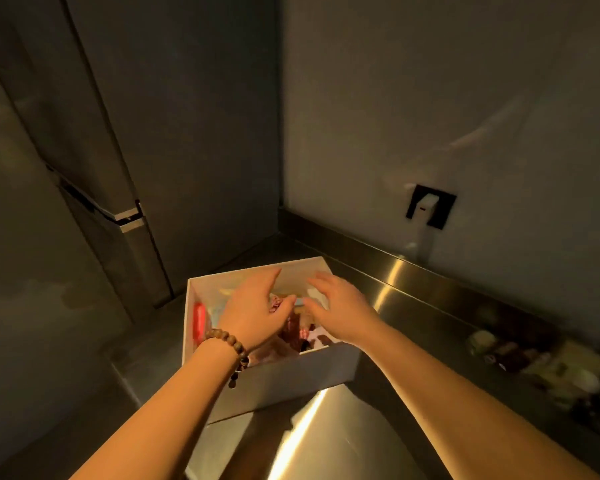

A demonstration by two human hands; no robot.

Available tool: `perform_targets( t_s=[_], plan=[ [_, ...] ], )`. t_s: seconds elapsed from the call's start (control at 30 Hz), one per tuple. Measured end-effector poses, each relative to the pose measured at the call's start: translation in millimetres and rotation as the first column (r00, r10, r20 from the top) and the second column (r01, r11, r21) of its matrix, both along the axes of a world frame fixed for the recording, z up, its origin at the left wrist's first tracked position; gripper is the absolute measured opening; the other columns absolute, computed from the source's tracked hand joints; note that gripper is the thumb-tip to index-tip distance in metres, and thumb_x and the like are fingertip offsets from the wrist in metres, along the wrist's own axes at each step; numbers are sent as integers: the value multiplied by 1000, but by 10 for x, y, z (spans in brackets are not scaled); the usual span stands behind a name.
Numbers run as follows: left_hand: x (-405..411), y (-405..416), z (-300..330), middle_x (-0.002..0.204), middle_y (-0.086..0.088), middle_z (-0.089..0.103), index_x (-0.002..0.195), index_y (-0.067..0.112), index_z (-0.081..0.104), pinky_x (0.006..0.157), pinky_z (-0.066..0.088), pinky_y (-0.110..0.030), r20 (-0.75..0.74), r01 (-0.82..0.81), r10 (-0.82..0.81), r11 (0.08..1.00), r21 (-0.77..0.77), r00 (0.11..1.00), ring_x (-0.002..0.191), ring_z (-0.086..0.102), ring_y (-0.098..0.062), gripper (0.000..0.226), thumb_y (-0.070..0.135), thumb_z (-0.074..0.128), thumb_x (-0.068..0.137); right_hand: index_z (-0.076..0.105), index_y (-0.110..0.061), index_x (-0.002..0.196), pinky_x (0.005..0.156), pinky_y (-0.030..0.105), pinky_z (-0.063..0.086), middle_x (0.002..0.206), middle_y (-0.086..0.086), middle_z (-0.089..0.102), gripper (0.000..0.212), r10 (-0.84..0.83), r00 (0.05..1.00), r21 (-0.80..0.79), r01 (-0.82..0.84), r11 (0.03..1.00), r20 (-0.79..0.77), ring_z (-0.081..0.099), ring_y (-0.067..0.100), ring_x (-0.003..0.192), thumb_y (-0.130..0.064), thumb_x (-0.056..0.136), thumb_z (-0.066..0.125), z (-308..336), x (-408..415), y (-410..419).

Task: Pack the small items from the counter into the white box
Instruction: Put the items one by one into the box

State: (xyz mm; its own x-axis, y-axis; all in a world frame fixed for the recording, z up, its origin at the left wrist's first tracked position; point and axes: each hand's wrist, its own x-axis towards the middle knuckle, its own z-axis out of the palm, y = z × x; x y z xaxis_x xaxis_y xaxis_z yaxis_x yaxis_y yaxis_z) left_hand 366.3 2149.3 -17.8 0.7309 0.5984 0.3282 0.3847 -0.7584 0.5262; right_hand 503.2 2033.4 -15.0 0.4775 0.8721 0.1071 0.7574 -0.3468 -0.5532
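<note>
- Here, white box (284,372), counter's (343,441) left edge: no writing legible; contents blurred.
- Left hand (253,308), right hand (336,306): fingers spread, holding nothing.
- Small items (534,362), counter's right edge: blurred, cut off.

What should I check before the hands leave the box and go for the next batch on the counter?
1. Left hand free of load: ok, fingers spread, nothing gripped.
2. Right hand free: ok, open over the box.
3. White box steady on the steel counter: ok, upright, top open.
4. Room left inside: cannot tell, hands cover most of the packets.
5. Small items left to pack: not ok, a blurred cluster waits on the right.
6. Red packet settled: ok, against the left wall.
</note>
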Motion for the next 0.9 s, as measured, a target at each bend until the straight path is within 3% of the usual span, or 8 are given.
perform_targets(
  t_s=[0.13,0.4,0.53,0.6,0.7,0.77,0.9],
  plan=[
    [603,-538,-78,141,-4,44,142,21,33,106,32,-34,-38,113,-112,993,18,993,128,41,-20,65,52,50,87,41,-23,143,111,35,29,153,0,32,51,-209,978,-41,208,977,-9,31,19,139,-38,95,51,-84,406,-742],
    [1602,-1659,-333,145,-4,39,143,19,30,108,23,-28,-93,423,-423,906,-22,901,132,34,-19,65,51,47,89,49,-16,137,106,24,29,142,5,46,45,-484,873,-61,481,875,-57,42,19,130,-25,93,57,-418,950,-2341],
    [2020,-2067,-547,144,-3,39,143,20,30,108,26,-29,-157,506,-510,860,-68,846,132,34,-18,65,51,47,88,61,-14,122,90,16,32,124,7,58,34,-602,792,-9,604,797,-100,54,22,115,-16,88,63,-632,1163,-2946],
    [2203,-2218,-661,142,-3,42,142,20,32,106,29,-29,-181,532,-541,841,-98,822,130,38,-19,65,49,50,86,64,-13,115,89,24,38,116,7,60,28,-664,739,-17,667,745,-113,56,24,109,-16,87,63,-716,1271,-3183],
    [2474,-2429,-814,137,-5,48,138,19,38,103,34,-30,-225,559,-574,819,-133,787,124,44,-22,63,44,55,83,61,-17,84,67,30,38,85,0,55,8,-769,632,51,775,630,-99,57,26,84,-11,81,65,-825,1409,-3434],
    [2677,-2583,-913,134,-5,50,137,21,40,100,34,-28,-235,579,-598,801,-151,767,121,45,-22,62,43,57,82,49,-20,75,60,27,31,77,-5,44,23,-817,563,98,826,555,-125,49,21,74,-14,78,71,-883,1485,-3547],
    [3049,-2819,-1095,141,-4,42,144,22,30,106,33,-32,-254,595,-637,771,-228,728,128,38,-22,70,46,55,82,56,-15,103,69,22,33,99,1,52,36,-804,554,127,832,540,-215,49,16,90,-22,76,79,-1061,1704,-3631]
  ],
)
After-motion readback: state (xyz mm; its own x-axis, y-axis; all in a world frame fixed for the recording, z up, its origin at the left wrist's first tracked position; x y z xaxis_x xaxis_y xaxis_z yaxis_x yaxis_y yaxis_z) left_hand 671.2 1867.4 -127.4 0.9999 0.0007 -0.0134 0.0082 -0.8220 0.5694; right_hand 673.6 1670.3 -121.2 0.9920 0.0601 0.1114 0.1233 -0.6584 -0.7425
